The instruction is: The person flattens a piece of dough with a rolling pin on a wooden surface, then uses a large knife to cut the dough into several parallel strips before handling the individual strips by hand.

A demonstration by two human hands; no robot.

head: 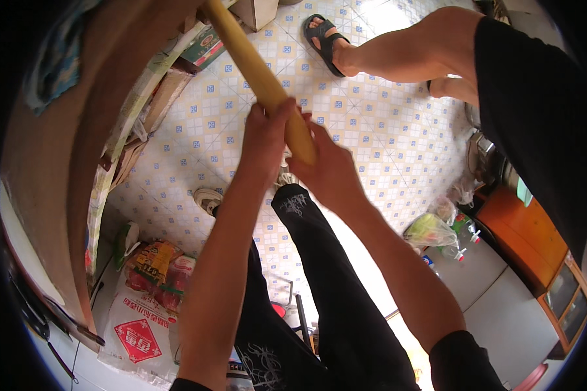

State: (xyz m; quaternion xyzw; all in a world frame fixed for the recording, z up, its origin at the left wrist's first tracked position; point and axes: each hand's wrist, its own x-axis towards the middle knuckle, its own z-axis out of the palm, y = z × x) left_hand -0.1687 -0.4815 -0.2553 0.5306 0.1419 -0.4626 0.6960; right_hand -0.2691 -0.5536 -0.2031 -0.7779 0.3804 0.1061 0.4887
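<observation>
A long, thick, pale yellow wooden rod [254, 68] slants from the top left of the view to the middle, over the tiled floor. My left hand [268, 134] grips it a little above its near end, thumb along the wood. Around the near end lies my right hand [323, 163], to the right of and slightly below the left one. The rod's far end runs out of the picture at the top, so what it touches there cannot be seen. Both forearms reach forward above my legs in black trousers [318, 244].
Another person's leg in a black sandal [325, 44] stands ahead on the right. A brown table [54, 161] flanks the left side. Beneath it are a white flour sack [142, 313] and packaged goods. On the right stand a grey-white cabinet [508, 313], plastic bottles [464, 227] and bagged produce [425, 229].
</observation>
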